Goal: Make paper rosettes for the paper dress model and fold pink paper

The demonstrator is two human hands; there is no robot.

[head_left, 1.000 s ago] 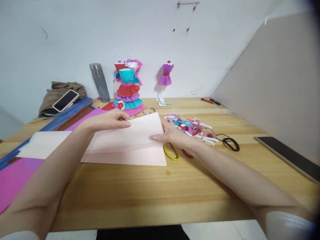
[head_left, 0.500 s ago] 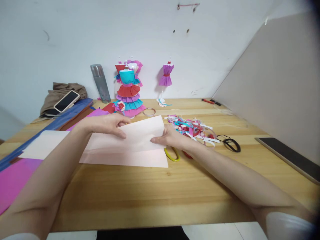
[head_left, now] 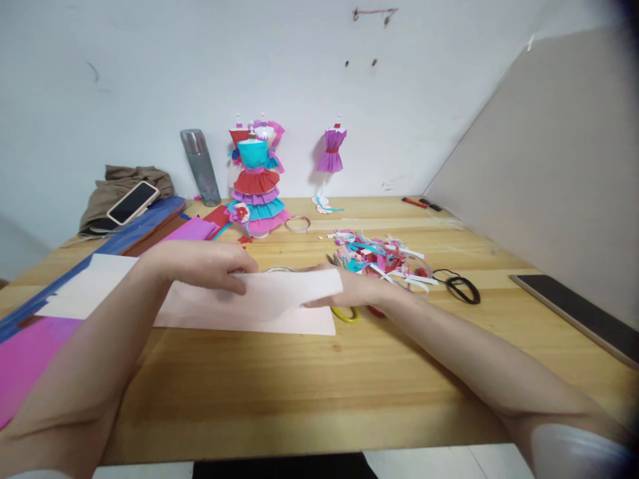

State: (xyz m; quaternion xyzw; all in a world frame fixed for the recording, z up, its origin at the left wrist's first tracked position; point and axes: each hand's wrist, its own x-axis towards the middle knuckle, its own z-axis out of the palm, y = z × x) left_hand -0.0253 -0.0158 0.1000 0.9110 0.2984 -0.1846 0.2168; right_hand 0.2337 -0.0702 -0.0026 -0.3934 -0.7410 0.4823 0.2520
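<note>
A long sheet of pale pink paper (head_left: 239, 313) lies across the table, its far edge lifted and bent over toward me. My left hand (head_left: 212, 265) pinches that raised edge near its middle, thumb in front and fingers behind. At the right end my right hand (head_left: 357, 287) grips the sheet; its fingers are mostly hidden behind the paper flap. Just beyond the right hand lie scissors with a yellow handle (head_left: 346, 315), partly covered by hand and paper. A heap of coloured paper strips (head_left: 382, 256) sits behind the right wrist.
Mini dress forms in tiered paper dresses (head_left: 257, 179) stand by the wall, with a purple-dressed one (head_left: 332, 152) apart. At left are a bottle (head_left: 200, 166), a phone (head_left: 133, 203) and coloured paper sheets (head_left: 34, 359). A black cord loop (head_left: 464, 291) and dark tablet-like slab (head_left: 579, 316) lie right.
The raised paper edge has come down and toward me, with both hands lowered along with it. Scissor tips and a ring behind the paper have come into view.
</note>
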